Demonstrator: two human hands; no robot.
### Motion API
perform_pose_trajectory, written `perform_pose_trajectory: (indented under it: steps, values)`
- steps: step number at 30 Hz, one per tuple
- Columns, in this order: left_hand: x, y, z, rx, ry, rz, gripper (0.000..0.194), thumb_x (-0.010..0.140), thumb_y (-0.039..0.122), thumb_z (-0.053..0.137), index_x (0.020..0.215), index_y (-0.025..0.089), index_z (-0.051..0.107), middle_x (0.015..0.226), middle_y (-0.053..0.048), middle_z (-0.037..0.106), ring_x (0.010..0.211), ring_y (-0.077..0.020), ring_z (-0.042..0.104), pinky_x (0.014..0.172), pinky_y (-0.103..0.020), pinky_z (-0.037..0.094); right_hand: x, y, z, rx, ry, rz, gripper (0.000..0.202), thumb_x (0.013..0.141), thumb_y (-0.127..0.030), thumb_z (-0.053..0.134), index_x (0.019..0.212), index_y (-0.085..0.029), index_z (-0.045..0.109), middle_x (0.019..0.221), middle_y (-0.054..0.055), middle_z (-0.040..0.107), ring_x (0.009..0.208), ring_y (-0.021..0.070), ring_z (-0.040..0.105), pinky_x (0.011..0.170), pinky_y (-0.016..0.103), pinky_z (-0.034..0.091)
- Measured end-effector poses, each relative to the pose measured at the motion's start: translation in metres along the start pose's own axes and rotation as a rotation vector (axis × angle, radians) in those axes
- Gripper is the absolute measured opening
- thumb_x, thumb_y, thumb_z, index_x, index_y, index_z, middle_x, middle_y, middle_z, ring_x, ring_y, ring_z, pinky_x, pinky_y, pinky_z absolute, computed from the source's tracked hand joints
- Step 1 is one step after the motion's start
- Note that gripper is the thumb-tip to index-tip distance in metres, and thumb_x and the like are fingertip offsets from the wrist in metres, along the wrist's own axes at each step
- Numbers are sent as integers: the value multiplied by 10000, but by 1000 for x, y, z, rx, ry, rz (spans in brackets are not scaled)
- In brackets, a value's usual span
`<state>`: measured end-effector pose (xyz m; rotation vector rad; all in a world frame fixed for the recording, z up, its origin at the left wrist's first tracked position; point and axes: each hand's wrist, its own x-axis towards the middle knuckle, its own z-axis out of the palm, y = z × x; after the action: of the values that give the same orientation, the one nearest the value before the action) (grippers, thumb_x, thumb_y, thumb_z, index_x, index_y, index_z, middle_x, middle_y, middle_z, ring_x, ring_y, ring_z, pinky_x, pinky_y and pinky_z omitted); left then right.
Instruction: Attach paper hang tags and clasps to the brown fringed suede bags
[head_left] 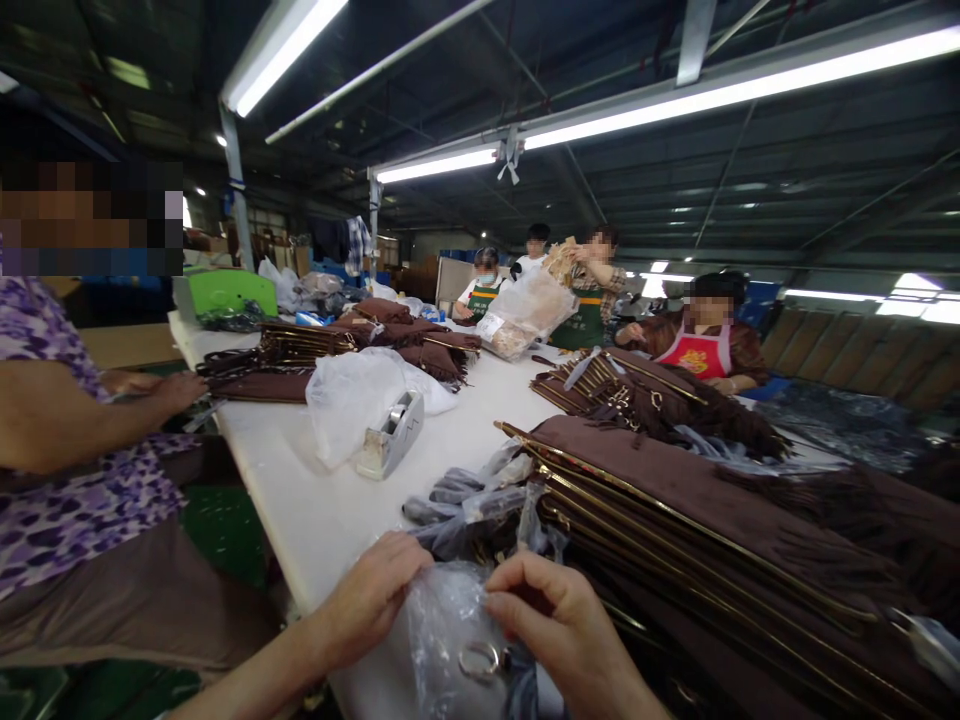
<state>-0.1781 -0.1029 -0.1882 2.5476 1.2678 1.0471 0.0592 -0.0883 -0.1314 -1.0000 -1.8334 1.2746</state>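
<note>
On the white table [289,500], the near brown pile [675,490] lies mostly uncovered; the clear plastic bag [439,625] beside it is held, not yet laid down. The left hand [379,590] is curled, fingers closed on one edge; the right hand [566,625] pinches the other, thumb to forefinger. I count one table, three brown piles including the back pile [667,390] and left pile [262,388], one held bag, one tape dispenser [388,445], one metal ring [463,660], perhaps inside the bag.
</note>
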Motion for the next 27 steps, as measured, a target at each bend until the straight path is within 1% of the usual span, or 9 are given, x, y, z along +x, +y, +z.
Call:
perform_pose_trajectory:
  steps: [4, 7, 9, 11, 15, 17, 21, 23, 27]
  values:
    - [0, -2, 0, 27, -7, -7, 265, 932, 134, 311, 908, 185, 570, 867, -59, 631, 823, -189, 543, 732, -294, 421, -3, -9, -3, 236, 87, 71, 212, 736, -362, 709, 710, -167, 630, 566, -50, 524, 508, 83, 434, 478, 193, 352]
    - [-1, -7, -1, 94, 4, -4, 257, 935, 140, 323, 913, 188, 575, 865, -56, 635, 809, -189, 543, 721, -289, 422, -5, -11, -5, 459, 149, 85, 350, 743, -488, 741, 783, -173, 593, 781, 3, 628, 567, 78, 502, 465, 170, 374]
    - [-1, -10, 0, 171, 4, 14, 253, 936, 133, 329, 913, 190, 575, 849, -49, 634, 791, -189, 540, 709, -287, 419, -6, -5, -2, 568, 121, 110, 407, 769, -550, 708, 819, -191, 522, 903, 32, 653, 621, 93, 572, 470, 171, 405]
    - [0, -10, 3, 248, -2, 39, 258, 938, 121, 330, 900, 187, 576, 828, -44, 631, 772, -187, 538, 696, -289, 416, -7, 3, 4, 499, 64, 88, 416, 822, -588, 626, 810, -212, 447, 805, 11, 645, 606, 115, 600, 486, 197, 435]
    - [0, -7, 6, 323, -62, 62, 231, 927, 115, 357, 932, 186, 576, 853, -45, 637, 782, -190, 548, 706, -294, 431, -11, 4, 10, 27, -105, -84, 325, 928, -503, 472, 779, -216, 433, 517, -64, 523, 462, 99, 489, 485, 213, 364]
    - [-2, -11, 0, 341, -83, 81, 220, 922, 117, 367, 957, 196, 569, 871, -38, 641, 796, -188, 556, 728, -291, 443, -14, -5, -3, 56, -48, -136, 296, 940, -472, 451, 792, -216, 433, 518, -77, 495, 451, 89, 456, 470, 208, 345]
    - [2, -25, -18, 402, -30, 109, 230, 937, 119, 347, 923, 201, 562, 843, -25, 632, 778, -182, 558, 725, -283, 442, -26, -16, -33, 216, 182, -146, 323, 919, -502, 504, 793, -224, 397, 572, -93, 458, 434, 69, 442, 443, 192, 353]
    - [10, -22, -20, 424, -4, 114, 252, 941, 110, 329, 900, 191, 564, 826, -30, 622, 765, -181, 551, 708, -281, 429, -34, -11, -34, 193, 137, -89, 335, 931, -513, 477, 788, -222, 391, 585, -87, 465, 443, 66, 444, 449, 192, 345]
    - [29, 3, -6, 438, -42, 236, 267, 936, 108, 330, 791, 194, 537, 739, -22, 585, 692, -178, 517, 650, -282, 391, -43, -2, -23, -21, -56, -57, 331, 957, -499, 432, 785, -217, 412, 521, -85, 445, 449, 76, 386, 456, 207, 290]
